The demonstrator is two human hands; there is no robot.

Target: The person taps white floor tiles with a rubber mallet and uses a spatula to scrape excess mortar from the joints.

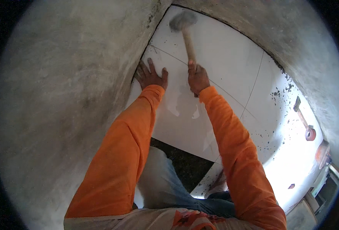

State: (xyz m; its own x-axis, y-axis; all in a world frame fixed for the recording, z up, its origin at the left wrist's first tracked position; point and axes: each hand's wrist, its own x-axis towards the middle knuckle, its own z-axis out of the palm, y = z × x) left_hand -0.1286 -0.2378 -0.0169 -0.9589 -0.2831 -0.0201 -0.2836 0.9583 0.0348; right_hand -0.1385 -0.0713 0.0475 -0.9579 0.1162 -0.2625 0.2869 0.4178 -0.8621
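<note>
My left hand (149, 74) lies with fingers spread on a white floor tile (173, 122), against the edge beside the concrete wall (62, 73). My right hand (197, 78) grips the wooden handle of a mallet (188, 44), whose grey head is motion-blurred over the far tile (227, 53) near the corner. Orange sleeves cover both my forearms. Below the tiles, by my bent knee, is a dark untiled patch (183, 166).
A second wall (299, 57) runs along the back and right, with dark crumbs along its foot. On the right lie a hand tool (301, 117), a red roll (310, 134), an orange object (320, 152) and assorted items (322, 184) near the edge of view.
</note>
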